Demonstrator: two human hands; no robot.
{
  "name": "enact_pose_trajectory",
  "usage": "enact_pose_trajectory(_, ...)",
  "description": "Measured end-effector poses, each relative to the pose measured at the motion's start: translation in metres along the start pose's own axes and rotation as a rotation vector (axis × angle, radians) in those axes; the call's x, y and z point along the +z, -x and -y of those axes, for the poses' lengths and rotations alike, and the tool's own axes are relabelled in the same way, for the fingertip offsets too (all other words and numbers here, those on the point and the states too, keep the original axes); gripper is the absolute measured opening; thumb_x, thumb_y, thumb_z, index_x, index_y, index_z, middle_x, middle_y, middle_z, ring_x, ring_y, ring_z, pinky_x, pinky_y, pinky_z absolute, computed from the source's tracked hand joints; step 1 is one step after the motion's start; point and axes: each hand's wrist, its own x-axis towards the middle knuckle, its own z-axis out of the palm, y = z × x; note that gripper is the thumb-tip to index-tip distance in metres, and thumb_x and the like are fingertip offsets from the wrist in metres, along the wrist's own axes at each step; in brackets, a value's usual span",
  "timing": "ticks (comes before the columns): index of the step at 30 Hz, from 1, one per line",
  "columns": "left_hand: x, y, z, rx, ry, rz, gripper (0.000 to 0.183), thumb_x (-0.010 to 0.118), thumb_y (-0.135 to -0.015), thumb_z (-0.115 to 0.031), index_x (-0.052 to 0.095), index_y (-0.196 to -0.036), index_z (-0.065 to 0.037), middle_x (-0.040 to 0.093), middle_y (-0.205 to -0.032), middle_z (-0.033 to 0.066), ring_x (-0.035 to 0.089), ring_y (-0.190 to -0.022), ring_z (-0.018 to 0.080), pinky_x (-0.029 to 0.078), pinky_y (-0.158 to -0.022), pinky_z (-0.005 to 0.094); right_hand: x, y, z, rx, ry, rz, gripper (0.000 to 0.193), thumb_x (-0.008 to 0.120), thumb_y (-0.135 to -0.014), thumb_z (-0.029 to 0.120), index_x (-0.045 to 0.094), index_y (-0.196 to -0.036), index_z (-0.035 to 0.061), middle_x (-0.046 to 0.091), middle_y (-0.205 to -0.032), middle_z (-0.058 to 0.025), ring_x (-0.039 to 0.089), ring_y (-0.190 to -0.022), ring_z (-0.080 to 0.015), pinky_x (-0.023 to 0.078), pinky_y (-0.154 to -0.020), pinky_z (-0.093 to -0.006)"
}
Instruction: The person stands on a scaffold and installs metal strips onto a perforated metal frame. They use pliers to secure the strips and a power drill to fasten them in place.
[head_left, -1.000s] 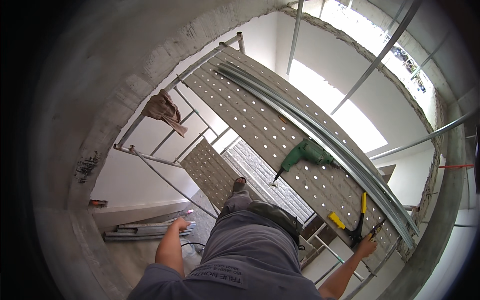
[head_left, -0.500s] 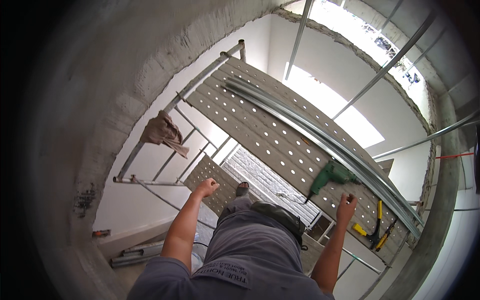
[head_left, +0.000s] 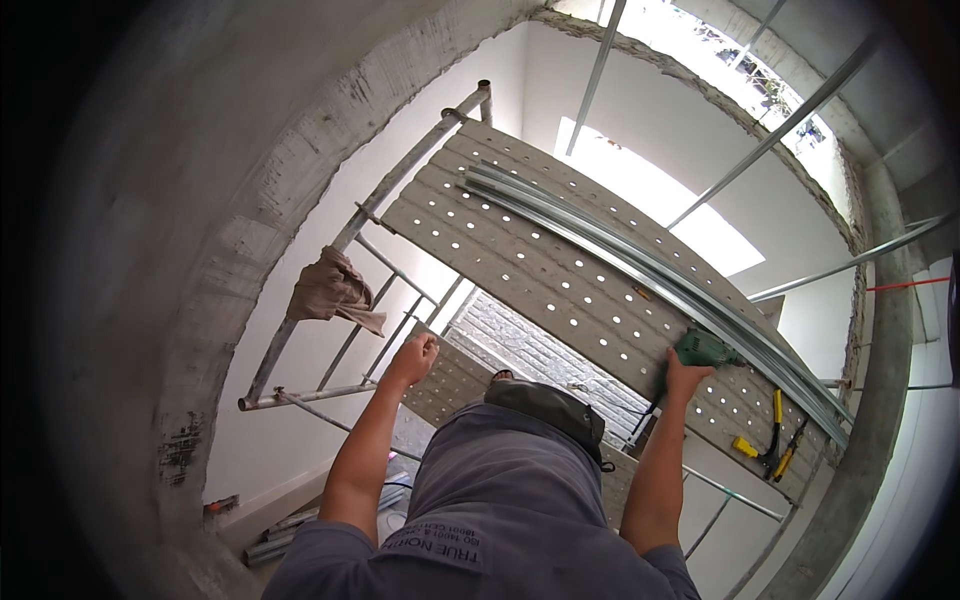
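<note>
My right hand [head_left: 688, 373] is on the green power drill [head_left: 706, 347], its fingers around the part where handle meets body, which the hand and wrist partly hide. The drill lies on a perforated metal scaffold plank [head_left: 540, 290]. Out to the left, my left hand [head_left: 415, 357] is closed, thumb side up, above a lower plank [head_left: 440, 385]; whatever it may hold cannot be made out. Along the upper plank, past the drill, runs a bundle of long thin metal channels [head_left: 600, 232]. Right of my right hand lie yellow-and-black hand tools [head_left: 775, 440].
A brown cloth [head_left: 332, 287] hangs on the scaffold frame [head_left: 370, 200] at left. Metal rods [head_left: 775, 135] slant across the upper right. A rough curved concrete edge [head_left: 290, 170] curves close on the left. More metal pieces [head_left: 275, 540] lie low at left.
My right hand has moved from beside the drill onto it, and the drill appears shifted slightly right. My left hand has risen slightly. The view has shifted a little.
</note>
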Motion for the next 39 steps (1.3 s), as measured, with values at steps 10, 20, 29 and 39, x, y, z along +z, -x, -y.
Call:
enact_pose_trajectory(10, -0.062, -0.066, -0.05, 0.389, -0.108, -0.173, 0.042, 0.069, -0.093, -0.02, 0.057, -0.128, 0.0, 0.063, -0.12, 0.0185, 0.06, -0.114, 0.0337, 0.047, -0.099, 0.0407, 0.004, -0.018, -0.023, -0.003, -0.164, -0.117, 0.123, 0.08, -0.067, 0.033, 0.002, -0.153, -0.0089, 0.045, -0.146, -0.031, 0.053, -0.129, -0.0438, 0.041, -0.11, -0.042)
enact_pose_trajectory(20, -0.135, -0.302, -0.1, 0.736, -0.282, -0.211, 0.056, 0.072, -0.089, -0.032, 0.054, -0.134, -0.005, 0.057, -0.132, 0.0172, 0.053, -0.123, 0.0355, 0.042, -0.105, 0.0465, -0.09, 0.063, 0.015, 0.14, -0.031, -0.146, 0.047, 0.069, -0.08, 0.029, 0.061, -0.12, 0.0041, 0.067, -0.093, -0.0149, 0.067, -0.077, -0.0261, 0.053, -0.067, -0.0386)
enact_pose_trajectory(29, -0.133, -0.41, -0.105, 0.949, -0.505, 0.026, 0.05, 0.075, -0.085, -0.031, 0.058, -0.128, -0.01, 0.059, -0.128, 0.0095, 0.052, -0.124, 0.0288, 0.04, -0.105, 0.0449, -0.137, 0.331, 0.173, 0.178, -0.372, -0.163, 0.027, 0.065, -0.087, 0.017, 0.064, -0.109, 0.0011, 0.063, -0.08, -0.0079, 0.058, -0.06, -0.0145, 0.046, -0.052, -0.0288)
enact_pose_trajectory(39, -0.179, -0.385, -0.067, 1.084, -0.25, 0.136, 0.044, 0.08, -0.08, -0.026, 0.062, -0.117, -0.011, 0.06, -0.114, 0.0077, 0.054, -0.115, 0.0288, 0.039, -0.1, 0.0431, -0.065, 0.476, 0.291, 0.003, -0.562, 0.038, 0.031, 0.069, -0.083, 0.012, 0.064, -0.109, -0.0046, 0.068, -0.094, -0.0128, 0.062, -0.072, -0.0154, 0.05, -0.058, -0.0284)
